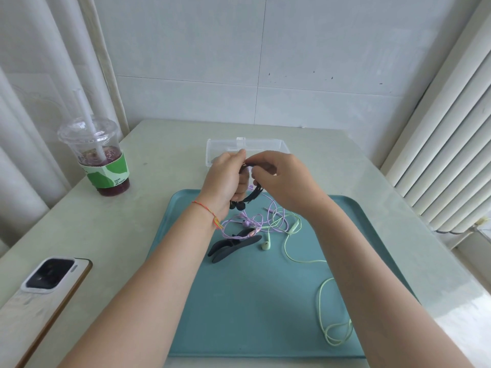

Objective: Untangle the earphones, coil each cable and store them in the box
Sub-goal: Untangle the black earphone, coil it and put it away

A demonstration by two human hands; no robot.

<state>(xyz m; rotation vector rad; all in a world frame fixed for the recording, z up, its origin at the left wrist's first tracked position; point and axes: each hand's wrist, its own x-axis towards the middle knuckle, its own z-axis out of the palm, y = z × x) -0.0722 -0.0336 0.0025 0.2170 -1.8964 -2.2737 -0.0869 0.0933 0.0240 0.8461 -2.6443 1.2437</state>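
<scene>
My left hand (227, 176) and my right hand (281, 176) both hold a coiled black earphone cable (252, 193) above the far edge of the teal tray (239, 301); its black earbuds (237, 206) hang below my left hand. On the tray lie purple earphones (248, 223) tangled with light green earphones (292, 229), whose green cable (332, 328) trails to the tray's near right corner. The clear plastic box (265, 147) stands open behind my hands.
Dark cable ties (233, 245) lie on the tray under the purple cable. A plastic cup (98, 158) with a purple drink and straw stands at the left. A phone (45, 290) lies face down at the near left. A radiator (438, 144) lines the right.
</scene>
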